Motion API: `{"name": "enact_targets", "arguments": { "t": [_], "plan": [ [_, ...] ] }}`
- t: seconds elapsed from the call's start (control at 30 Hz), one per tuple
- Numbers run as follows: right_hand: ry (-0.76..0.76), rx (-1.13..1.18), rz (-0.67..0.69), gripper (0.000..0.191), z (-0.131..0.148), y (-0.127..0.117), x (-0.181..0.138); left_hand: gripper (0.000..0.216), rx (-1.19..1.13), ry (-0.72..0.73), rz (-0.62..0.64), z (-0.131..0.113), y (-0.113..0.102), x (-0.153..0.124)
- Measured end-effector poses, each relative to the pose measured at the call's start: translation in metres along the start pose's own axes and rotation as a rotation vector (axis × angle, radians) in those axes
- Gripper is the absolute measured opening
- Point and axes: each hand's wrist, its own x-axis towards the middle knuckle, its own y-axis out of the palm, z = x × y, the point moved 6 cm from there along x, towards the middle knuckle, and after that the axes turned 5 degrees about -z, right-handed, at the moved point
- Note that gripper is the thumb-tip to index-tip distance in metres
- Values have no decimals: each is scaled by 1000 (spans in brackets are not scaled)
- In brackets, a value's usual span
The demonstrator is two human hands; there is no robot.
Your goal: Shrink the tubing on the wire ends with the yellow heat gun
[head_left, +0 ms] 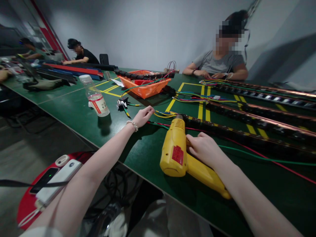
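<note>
My right hand (203, 148) is wrapped round the handle of a yellow heat gun (174, 146), which lies low over the green table. Its metal nozzle (179, 116) points away from me, close to a bundle of thin wires (166, 114). With fingers pinched together, my left hand (145, 116) grips the wire ends left of the nozzle. Those wires run into a long black cable harness (222, 129) stretching right. Red and green wires pass beneath my left hand and the gun. Just left of that hand lies a small black connector (122, 104) with short yellow-green leads.
A plastic bottle (96, 98) stands at the left. Behind the wires sits an orange basket (144, 89) holding cable parts. More harnesses (266, 115) lie at right. A co-worker (217, 62) sits opposite; two others work at far left. A red stool (27, 204) holds devices.
</note>
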Motion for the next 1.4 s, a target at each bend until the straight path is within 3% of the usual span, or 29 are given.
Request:
{"name": "enact_targets", "arguments": {
  "t": [0.23,0.53,0.97,1.4],
  "plan": [
    [-33,9,-13,13,11,-2,-1,41,-151,-97,70,2,7,1],
    [-105,85,7,10,37,-6,0,44,-94,-97,49,6,6,4],
    [-127,122,-44,18,83,-15,39,53,-97,-212,50,12,6,3],
    [-157,175,-55,17,80,-12,36,53,-133,-210,77,15,7,1]
  ]
}}
